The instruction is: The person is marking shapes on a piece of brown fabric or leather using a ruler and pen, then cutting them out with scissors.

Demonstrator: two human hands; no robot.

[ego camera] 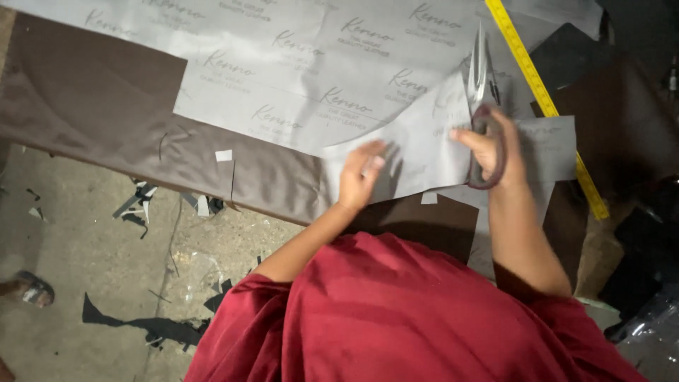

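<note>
My right hand (495, 145) grips a pair of large metal scissors (479, 78) by their dark red handles, blades pointing away from me over a grey sheet (297, 78) printed with repeated lettering. My left hand (359, 175) lies flat with fingers spread on a cut piece of the same grey material (424, 152), just left of the scissors. A brown leather-like sheet (92, 106) lies under the grey one and hangs over the table's near edge. My red sleeves fill the lower part of the view.
A yellow measuring tape (548, 106) runs diagonally across the right side of the table. Dark sheets (622, 120) lie beyond it at the right. Scraps and offcuts (141, 201) litter the concrete floor at the left. A small white scrap (223, 155) rests on the brown sheet.
</note>
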